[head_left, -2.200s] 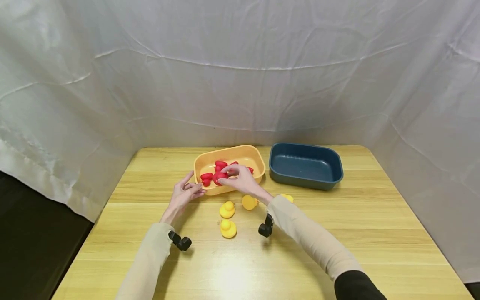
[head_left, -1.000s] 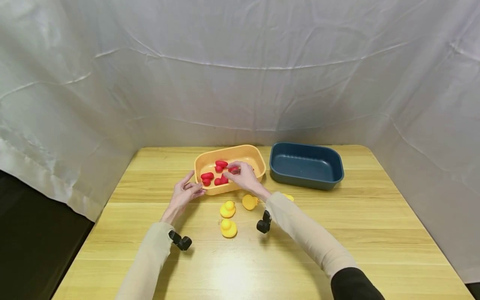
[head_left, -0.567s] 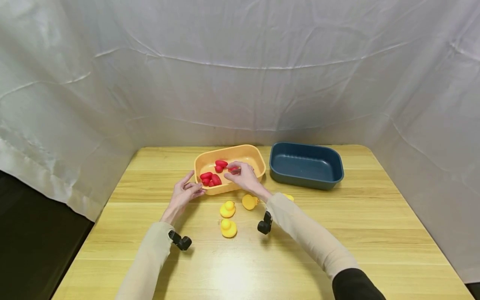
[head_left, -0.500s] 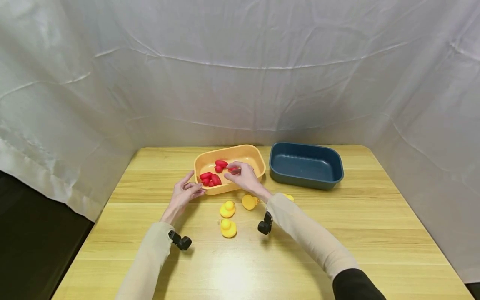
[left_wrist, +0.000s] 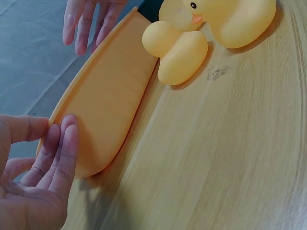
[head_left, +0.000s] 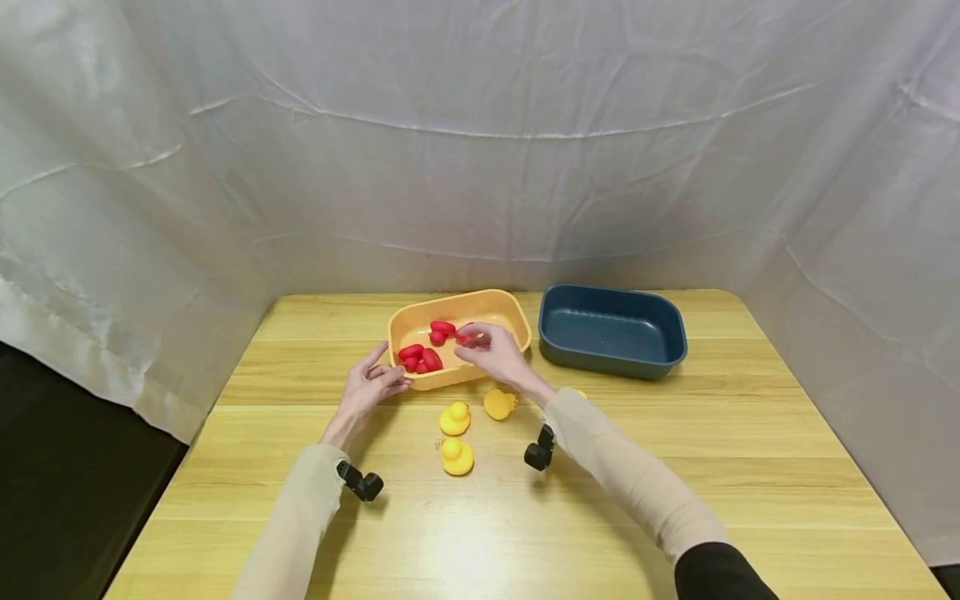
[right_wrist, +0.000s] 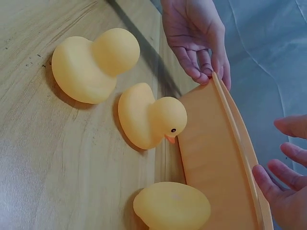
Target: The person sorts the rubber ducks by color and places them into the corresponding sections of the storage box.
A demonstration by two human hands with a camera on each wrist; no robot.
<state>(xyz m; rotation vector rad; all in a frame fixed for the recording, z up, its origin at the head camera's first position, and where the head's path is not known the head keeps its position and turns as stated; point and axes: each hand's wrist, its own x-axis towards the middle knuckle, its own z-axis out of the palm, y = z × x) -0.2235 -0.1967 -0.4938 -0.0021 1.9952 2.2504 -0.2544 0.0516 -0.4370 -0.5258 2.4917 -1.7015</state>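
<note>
In the head view, my left hand pinches the near-left rim of an orange basin, thumb and fingers on either side of the wall. My right hand hovers over the basin's right half, its fingers loosely bent and apart. The right wrist view shows nothing between the right fingers. Inside the basin lie several red rubber ducks: some by the left end, one pair-shaped duck farther back, and a red piece partly hidden by the right fingers.
Yellow rubber ducks sit on the wooden table in front of the basin: one, a nearer one, and one tipped over. Another yellow piece peeks from behind the right sleeve. A dark blue basin stands right of the orange one.
My right hand has let go of a red duck, which has tumbled left against the others. The hand has since drawn slightly right. My left hand stays on the rim.
</note>
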